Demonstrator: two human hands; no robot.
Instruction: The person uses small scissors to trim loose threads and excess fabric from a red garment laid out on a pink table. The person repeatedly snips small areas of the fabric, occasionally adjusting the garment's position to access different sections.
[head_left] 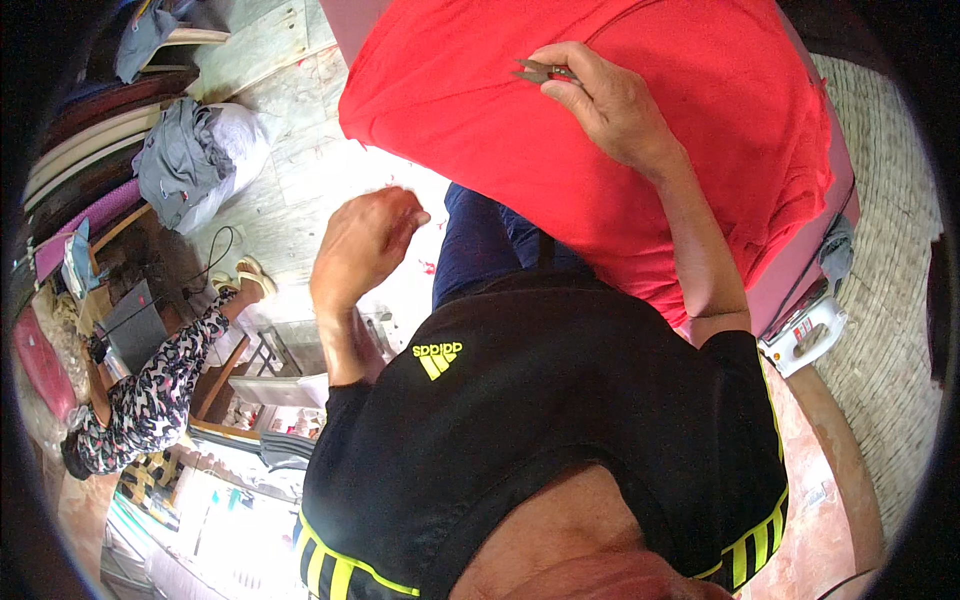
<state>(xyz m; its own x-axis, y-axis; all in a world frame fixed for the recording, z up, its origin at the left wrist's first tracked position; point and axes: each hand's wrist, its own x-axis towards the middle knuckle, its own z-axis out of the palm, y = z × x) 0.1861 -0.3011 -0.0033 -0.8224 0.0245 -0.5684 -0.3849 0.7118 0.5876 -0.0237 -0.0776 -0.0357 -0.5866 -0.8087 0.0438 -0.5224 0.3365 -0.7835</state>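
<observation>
A large sheet of red fabric [720,110] lies spread over a table [350,22] in front of me, its loose edges rumpled at the right. My right hand [610,105] is over the fabric, its fingers closed round a small pair of dark thread snips [545,71] whose blades point left. Off the near left edge of the fabric hangs my left hand [368,240], away from the cloth. Its fingers are curled in toward the palm, and whatever they may hold is hidden.
At the right table edge stands a white steam iron [806,337]. A grey bundle of clothing [185,165] rests on a white plastic bag [245,150] at the left. Further down that side, another person [160,395] in patterned clothes sits by a work table. Fabric rolls [95,160] are stacked behind.
</observation>
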